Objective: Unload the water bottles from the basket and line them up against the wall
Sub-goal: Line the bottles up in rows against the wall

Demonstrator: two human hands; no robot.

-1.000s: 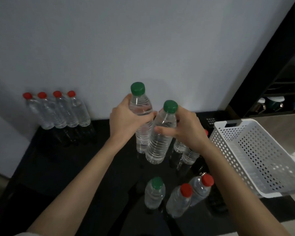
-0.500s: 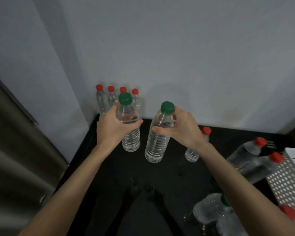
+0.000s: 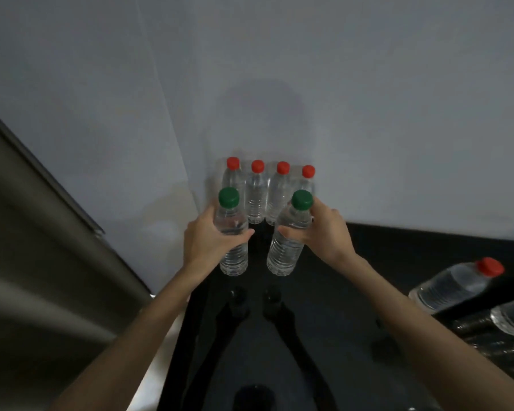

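Each hand had its own bottle here. The left hand point(image 3: 211, 238) was wrapped around one green-capped bottle point(image 3: 232, 235) and the right hand point(image 3: 324, 232) was clamped on the other green-capped bottle point(image 3: 288, 241), both upright, held just in front of the row of four red-capped bottles point(image 3: 267, 194) standing against the wall point(image 3: 368, 114) in the corner. A few more bottles point(image 3: 454, 284) lay on the black counter point(image 3: 368, 292) off to the right.

Centre frame: I see four upright bottles point(image 3: 269, 191) in a row against the wall point(image 3: 368, 99).
Before them: two held bottles point(image 3: 233, 241).
Lower right: lying bottles point(image 3: 454, 284).
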